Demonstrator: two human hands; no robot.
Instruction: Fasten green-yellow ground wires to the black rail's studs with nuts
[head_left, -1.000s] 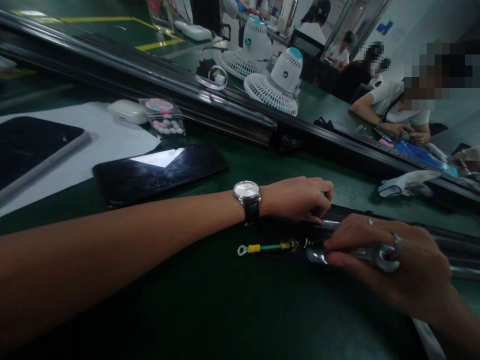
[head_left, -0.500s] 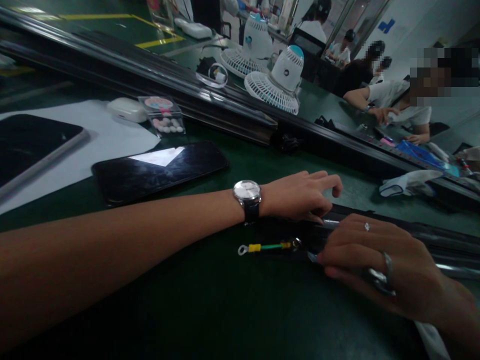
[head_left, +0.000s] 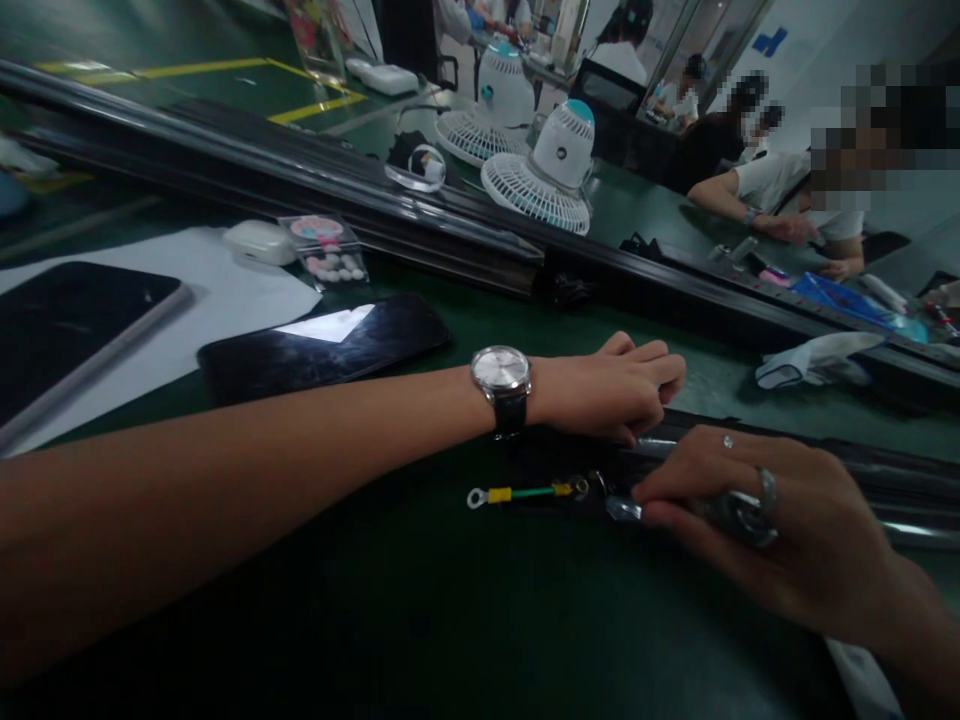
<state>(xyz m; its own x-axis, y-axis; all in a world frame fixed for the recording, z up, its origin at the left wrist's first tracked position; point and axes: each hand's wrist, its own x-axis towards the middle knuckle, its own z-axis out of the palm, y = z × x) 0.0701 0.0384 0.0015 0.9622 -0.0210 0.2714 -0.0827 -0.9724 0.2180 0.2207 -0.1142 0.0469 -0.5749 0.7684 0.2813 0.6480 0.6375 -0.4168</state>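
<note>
My left hand point(head_left: 626, 388), with a watch point(head_left: 501, 370) on its wrist, lies over a dark metal bar point(head_left: 817, 460). Its fingers are bent against the bar and the fingertips are partly hidden. To its right, my right hand point(head_left: 772, 520) wears rings and pinches a shiny metal tool point(head_left: 624, 508). The tool's tip sticks out past the thumb and index finger, and its kind is unclear. Left of that tip is a short green wire point(head_left: 532, 492) with yellow-sleeved ring terminals at its ends. The wire's right end lies beside small metal fastener parts.
A black phone point(head_left: 322, 350), a larger dark tablet-like device point(head_left: 75, 330) on white paper point(head_left: 247, 290), a white case point(head_left: 260, 242) and a sweets box point(head_left: 330, 250) lie left. Long dark rails point(head_left: 337, 200) cross behind. Beyond are white fans point(head_left: 544, 170), a glove point(head_left: 817, 362) and a co-worker point(head_left: 787, 200).
My right hand has tilted, and more of the metal tool shows in its grip. My left hand stays on the bar, while the view has shifted slightly.
</note>
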